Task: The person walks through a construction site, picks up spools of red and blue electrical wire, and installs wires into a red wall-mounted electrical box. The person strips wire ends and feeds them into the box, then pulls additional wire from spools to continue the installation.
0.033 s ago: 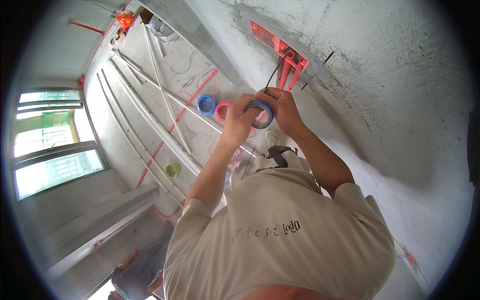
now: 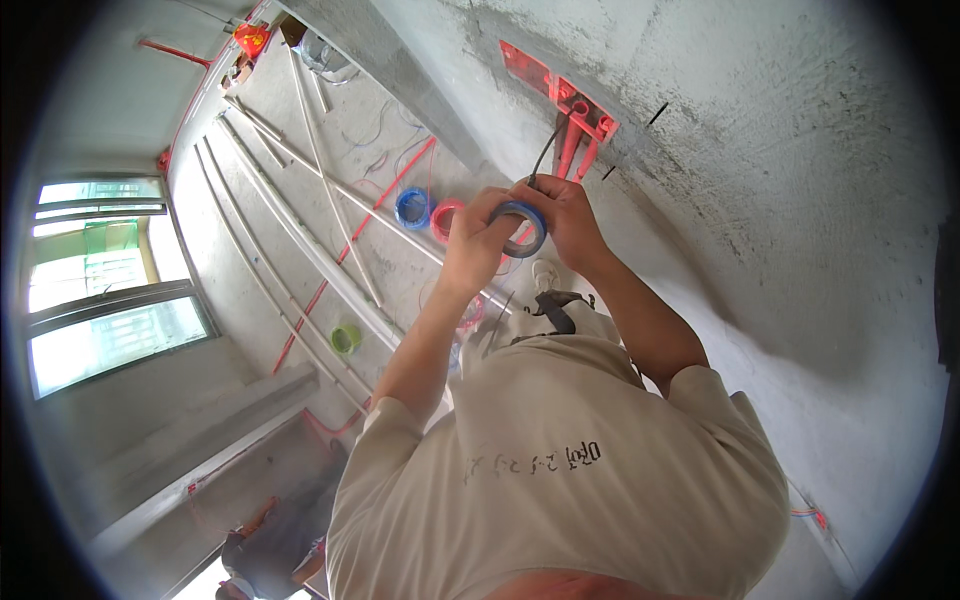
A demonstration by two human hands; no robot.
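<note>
My left hand [image 2: 474, 238] is closed on a roll of blue tape [image 2: 540, 238], its fingers bent over the roll's upper left side. Close against it, my right hand [image 2: 568, 222] is closed around the lower end of a black cable [image 2: 544, 156]. That cable runs up into a red wall box [image 2: 590, 118] set in the plaster. Both sets of fingertips meet above the roll, where they hide the cable's end and any tape strip.
Red conduits [image 2: 568, 150] drop from the box along the wall. On the floor at left lie long white pipes [image 2: 290, 235], a red pipe [image 2: 392, 190], blue [image 2: 413, 208] and red wire coils [image 2: 445, 220] and a green roll [image 2: 345, 340]. Another person [image 2: 268, 550] is at the lower left.
</note>
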